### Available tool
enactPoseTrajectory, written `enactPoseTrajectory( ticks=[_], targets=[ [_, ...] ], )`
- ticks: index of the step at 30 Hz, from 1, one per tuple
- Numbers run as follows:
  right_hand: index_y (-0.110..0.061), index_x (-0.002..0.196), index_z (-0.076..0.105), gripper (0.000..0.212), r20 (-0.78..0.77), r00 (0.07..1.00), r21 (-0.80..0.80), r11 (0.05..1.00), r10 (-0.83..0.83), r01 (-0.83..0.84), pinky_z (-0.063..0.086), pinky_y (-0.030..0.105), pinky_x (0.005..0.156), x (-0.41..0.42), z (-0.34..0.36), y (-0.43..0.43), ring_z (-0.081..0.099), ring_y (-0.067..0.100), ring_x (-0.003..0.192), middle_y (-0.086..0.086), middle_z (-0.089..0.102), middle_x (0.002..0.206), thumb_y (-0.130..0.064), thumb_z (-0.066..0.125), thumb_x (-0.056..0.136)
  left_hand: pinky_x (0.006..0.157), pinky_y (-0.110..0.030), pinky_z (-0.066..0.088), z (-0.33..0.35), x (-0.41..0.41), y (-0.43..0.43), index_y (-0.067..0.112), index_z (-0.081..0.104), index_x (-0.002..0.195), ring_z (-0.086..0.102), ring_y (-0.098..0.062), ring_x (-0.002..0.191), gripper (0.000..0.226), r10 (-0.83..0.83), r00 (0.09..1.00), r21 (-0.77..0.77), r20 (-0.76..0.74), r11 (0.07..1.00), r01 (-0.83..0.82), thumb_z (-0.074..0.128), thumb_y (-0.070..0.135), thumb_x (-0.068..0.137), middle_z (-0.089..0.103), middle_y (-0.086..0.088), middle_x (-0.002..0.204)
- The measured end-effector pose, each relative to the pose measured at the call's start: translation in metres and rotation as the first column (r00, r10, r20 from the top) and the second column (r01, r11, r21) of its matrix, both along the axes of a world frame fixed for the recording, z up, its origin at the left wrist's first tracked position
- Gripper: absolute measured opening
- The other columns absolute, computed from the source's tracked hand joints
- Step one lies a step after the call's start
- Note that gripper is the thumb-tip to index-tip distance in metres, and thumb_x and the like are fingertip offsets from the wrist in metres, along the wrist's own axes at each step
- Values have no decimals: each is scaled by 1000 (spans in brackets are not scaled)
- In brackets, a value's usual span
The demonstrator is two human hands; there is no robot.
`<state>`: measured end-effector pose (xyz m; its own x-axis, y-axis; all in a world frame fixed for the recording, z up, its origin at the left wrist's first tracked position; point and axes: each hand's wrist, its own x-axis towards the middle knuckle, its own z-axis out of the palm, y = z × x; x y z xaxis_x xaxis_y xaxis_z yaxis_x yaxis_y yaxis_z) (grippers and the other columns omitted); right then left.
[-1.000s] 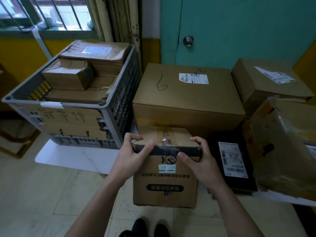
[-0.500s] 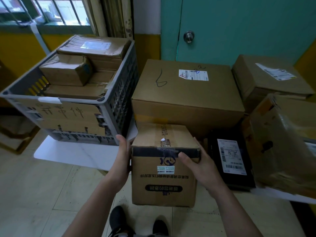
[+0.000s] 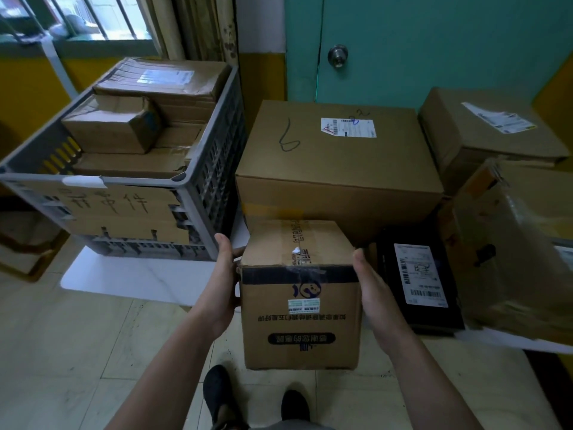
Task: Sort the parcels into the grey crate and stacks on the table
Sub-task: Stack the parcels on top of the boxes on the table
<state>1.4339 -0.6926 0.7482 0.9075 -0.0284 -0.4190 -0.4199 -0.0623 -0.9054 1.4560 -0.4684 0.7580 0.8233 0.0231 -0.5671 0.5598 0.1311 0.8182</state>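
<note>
Ahead I see a teal door (image 3: 434, 41) with a round metal knob (image 3: 338, 55), flanked by yellow wall (image 3: 260, 79). Upper left: a barred window (image 3: 77, 17) admitting daylight, with a curtain (image 3: 192, 23) beside it. Below: pale floor (image 3: 77, 352) tiles and a white table (image 3: 139, 279).

Grey crate (image 3: 192, 193), brown black-taped box (image 3: 300, 293)

Parcel room: labelled cartons (image 3: 338, 156), grey crate (image 3: 217, 181)
</note>
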Motion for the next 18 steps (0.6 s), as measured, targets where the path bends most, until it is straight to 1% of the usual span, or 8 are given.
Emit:
enactPoseTrajectory(
  ticks=[2,4,5,7,9,11,15,18],
  targets=[
    [-49,101,60,47,-39,999,47,999,-17,19,43,35,100,1,2,-2,59,2,104,-18,67,105,-78,35,74,88,-46,51,0,0,-1,30,60,122,62,-25,114,91,-7,999,11,-33,1000,7,28,93,64,68,-4,119],
    [-47,103,56,50,-70,997,79,996,-27,33,43,41,104,1,4,-6,59,5,105,-14,65,109,-80,37,70,79,-41,49,1,1,-3,34,59,103,60,-21,106,69,-18,998,23,-62,1000,20,23,87,77,65,2,108],
    [-47,103,56,51,-81,996,88,996,-23,30,44,42,104,1,4,-8,60,8,105,-12,65,109,-80,38,69,75,-39,47,2,1,-6,35,56,99,58,-21,105,64,-25,997,24,-78,999,27,20,84,81,62,4,104],
    [-45,100,58,49,-100,994,111,993,-35,46,47,42,99,2,5,-11,63,10,103,-10,68,104,-79,39,70,82,-39,45,0,1,-8,36,54,103,52,-22,114,62,-41,995,39,-86,998,45,18,83,85,59,5,107],
    [-42,96,61,47,-99,994,121,990,-55,67,52,38,86,3,6,-12,66,12,95,-9,72,93,-77,37,75,94,-42,40,0,1,-11,38,53,107,47,-22,121,62,-42,996,48,-83,998,46,16,83,86,57,3,115],
    [-41,97,62,49,-105,992,137,987,-71,85,53,36,80,4,4,-13,69,13,94,-5,74,94,-77,36,77,97,-44,37,-2,1,-13,38,52,114,46,-20,123,65,-39,996,49,-79,998,43,15,83,86,56,3,120],
    [-40,111,67,67,-113,987,218,967,-113,136,49,47,101,3,-5,-15,67,19,109,-1,74,111,-87,37,72,96,-43,42,-5,-2,-15,37,56,130,51,-16,125,69,-67,997,66,-48,995,70,20,80,90,59,5,130],
    [-37,108,67,55,-126,967,271,930,-222,249,48,49,103,3,-9,-21,66,22,110,2,73,112,-78,40,85,104,-47,42,-6,-5,-17,41,62,123,53,-9,119,50,-95,995,110,-21,989,97,34,72,94,62,12,125]
  ],
)
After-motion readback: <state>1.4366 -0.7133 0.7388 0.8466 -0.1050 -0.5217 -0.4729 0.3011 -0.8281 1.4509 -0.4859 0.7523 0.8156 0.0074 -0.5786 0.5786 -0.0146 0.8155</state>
